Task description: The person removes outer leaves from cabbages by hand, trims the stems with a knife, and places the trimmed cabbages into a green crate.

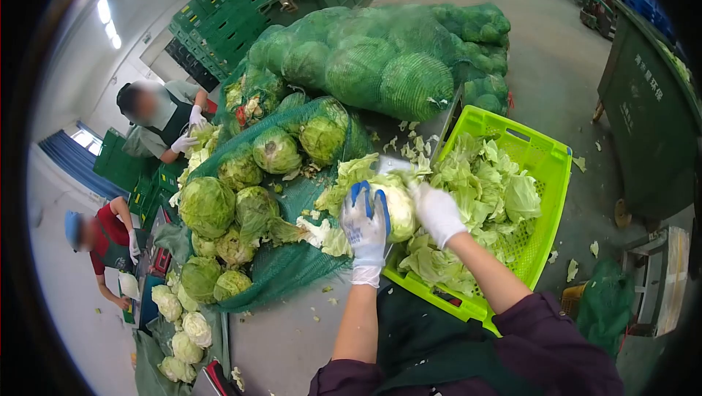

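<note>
Single head-worn view, wide-angle, edges curved and corners black; looks forward and steeply down from above the wearer's purple sleeves. Near field: left hand and right hand close to the lens, around mid-frame, counter beneath. Far field: stacked green crates at upper left, leaning in the curved view, and floor at upper right.
</note>
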The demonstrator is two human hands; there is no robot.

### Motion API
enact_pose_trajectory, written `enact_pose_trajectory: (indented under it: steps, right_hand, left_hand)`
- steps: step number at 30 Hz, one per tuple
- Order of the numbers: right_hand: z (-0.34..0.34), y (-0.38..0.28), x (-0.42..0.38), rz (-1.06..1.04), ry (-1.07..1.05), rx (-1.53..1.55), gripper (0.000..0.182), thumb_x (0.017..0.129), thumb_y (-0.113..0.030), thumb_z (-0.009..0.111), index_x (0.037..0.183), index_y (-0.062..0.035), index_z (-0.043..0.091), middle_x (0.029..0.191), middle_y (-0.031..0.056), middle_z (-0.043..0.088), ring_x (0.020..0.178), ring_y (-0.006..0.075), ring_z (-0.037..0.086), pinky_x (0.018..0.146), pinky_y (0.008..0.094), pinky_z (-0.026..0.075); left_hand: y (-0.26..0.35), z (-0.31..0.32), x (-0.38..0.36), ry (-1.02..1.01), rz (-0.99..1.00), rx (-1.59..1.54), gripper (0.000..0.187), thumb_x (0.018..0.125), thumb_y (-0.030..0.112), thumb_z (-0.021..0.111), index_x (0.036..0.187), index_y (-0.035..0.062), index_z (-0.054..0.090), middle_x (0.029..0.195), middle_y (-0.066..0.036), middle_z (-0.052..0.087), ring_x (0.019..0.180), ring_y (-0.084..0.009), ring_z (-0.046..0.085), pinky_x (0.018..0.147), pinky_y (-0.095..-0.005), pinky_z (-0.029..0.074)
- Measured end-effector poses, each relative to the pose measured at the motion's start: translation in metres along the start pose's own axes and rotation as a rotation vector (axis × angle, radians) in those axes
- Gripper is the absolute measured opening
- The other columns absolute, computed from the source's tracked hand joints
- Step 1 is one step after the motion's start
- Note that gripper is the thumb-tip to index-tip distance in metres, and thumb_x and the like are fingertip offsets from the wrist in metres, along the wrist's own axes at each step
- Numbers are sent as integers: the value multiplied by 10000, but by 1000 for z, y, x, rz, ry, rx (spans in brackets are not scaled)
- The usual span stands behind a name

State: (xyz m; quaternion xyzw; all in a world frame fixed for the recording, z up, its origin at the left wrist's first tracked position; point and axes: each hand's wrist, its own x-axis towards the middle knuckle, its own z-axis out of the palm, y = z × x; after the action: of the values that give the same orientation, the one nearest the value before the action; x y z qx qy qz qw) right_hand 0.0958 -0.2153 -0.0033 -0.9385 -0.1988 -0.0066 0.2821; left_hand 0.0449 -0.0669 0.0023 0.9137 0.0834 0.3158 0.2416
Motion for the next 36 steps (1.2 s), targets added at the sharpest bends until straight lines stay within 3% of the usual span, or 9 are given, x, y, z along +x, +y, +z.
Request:
enact_pose_trajectory:
  steps: [2, 8, 10, 13, 17, 26, 30, 34, 36]
  right_hand:
    - [17, 40, 33, 310, -77, 243, 638, 993, -461, 264, 880, 29, 656, 829, 260, 646, 787, 367, 646, 729, 460, 509]
    - [51, 64, 30, 224, -166, 449, 561, 929, -455, 421, 836, 50, 648, 762, 253, 644, 731, 380, 647, 688, 462, 509]
    - [44, 74, 29, 540, -132, 713, 431, 875, -368, 546, 833, 46, 659, 734, 251, 641, 699, 390, 638, 662, 460, 512]
    - [41, 112, 36, 348, 161, 79, 516, 835, -329, 629, 1226, -1, 548, 828, 212, 671, 735, 362, 662, 669, 441, 522]
    - [-26, 6, 0, 33, -188, 163, 1030, 717, -685, 614, 1453, -57, 261, 955, 230, 663, 866, 371, 658, 794, 423, 517]
    - [5, -5, 64, -71, -123, 164, 376, 802, -372, 605, 916, -24, 690, 842, 217, 668, 795, 369, 652, 755, 430, 516]
    - [10, 22, 81, 135, -411, 350, 486, 801, -446, 643, 1020, -13, 658, 838, 219, 672, 773, 372, 653, 739, 431, 516]
    - [10, 8, 38, -482, -1, 259, 650, 752, -606, 636, 1031, -19, 645, 793, 215, 666, 723, 379, 642, 701, 429, 503]
    - [0, 8, 41, -346, -256, 135, 617, 737, -592, 651, 962, -18, 659, 775, 209, 656, 712, 386, 630, 695, 429, 500]
  left_hand:
    - [1, -3, -17, 27, 35, -28, 346, 908, 210, 565, 1157, -30, 575, 1190, -209, 568, 1095, -364, 535, 955, -417, 412]
    - [-34, -23, -35, -43, -89, -391, 425, 947, 247, 539, 1250, -49, 502, 1290, -177, 516, 1219, -296, 472, 1052, -370, 344]
    - [-44, -26, -38, -114, -87, -460, 468, 947, 255, 546, 1298, -40, 456, 1325, -159, 488, 1233, -269, 461, 1056, -363, 343]
    - [-44, -29, -37, -140, -131, -641, 454, 909, 199, 586, 1291, -19, 474, 1300, -165, 501, 1222, -280, 466, 1029, -365, 367]
    - [-30, -30, -33, -181, -191, -724, 485, 901, 204, 597, 1305, -24, 458, 1316, -159, 490, 1210, -278, 479, 1022, -363, 372]
    - [-17, -43, -28, -230, 116, -429, 511, 867, 252, 634, 1272, -29, 500, 1304, -195, 503, 1209, -316, 487, 1033, -377, 359]
    - [-22, -46, -35, -256, -64, -561, 513, 877, 231, 625, 1305, -13, 480, 1349, -171, 470, 1262, -274, 437, 1062, -358, 327]
    - [-46, -37, -35, -288, -53, -572, 555, 872, 216, 640, 1341, -5, 441, 1383, -129, 443, 1288, -243, 404, 1083, -356, 303]
    - [-36, -41, -36, -293, -175, -768, 564, 865, 241, 651, 1327, -16, 454, 1368, -144, 458, 1284, -257, 410, 1080, -363, 304]
